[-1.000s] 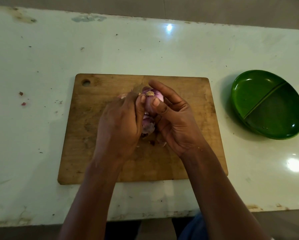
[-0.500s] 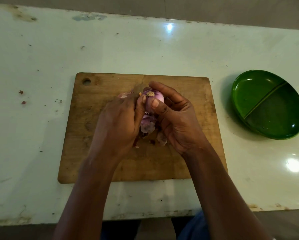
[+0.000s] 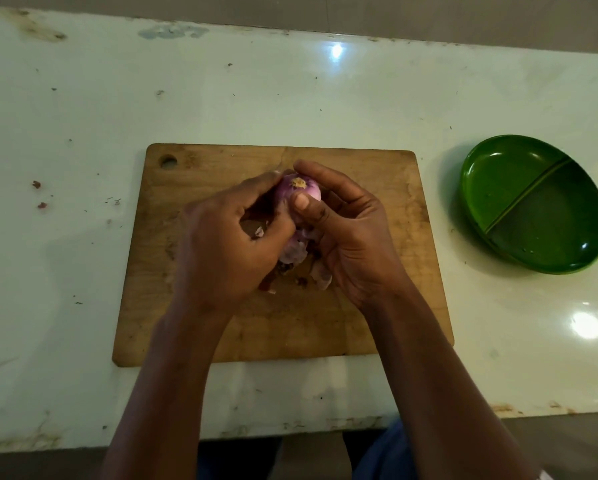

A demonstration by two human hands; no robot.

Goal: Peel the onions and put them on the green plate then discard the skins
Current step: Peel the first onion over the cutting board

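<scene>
Closest to me, both forearms come up over the near edge of the table (image 3: 83, 393) and meet above the wooden cutting board (image 3: 325, 327), which lies flat in the middle. The left hand (image 3: 228, 244) has its fingers curled round the left side of the onion (image 3: 299, 192). The right hand (image 3: 353, 237) cups it from the right, with the thumb pressed on its near face and the forefinger arched over the top. The onion is purple and held over the board, its pale yellowish end turned up toward my camera. Loose skins (image 3: 292, 252) hang below it between the palms (whether they touch the board I cannot tell), and a few dark flakes lie on the wood beneath. To the right, well apart from the board, the green plate (image 3: 498, 181) sits on the table, split by a ridge into two compartments. Out to the left, two small reddish scraps (image 3: 36, 184) lie on the table.
</scene>
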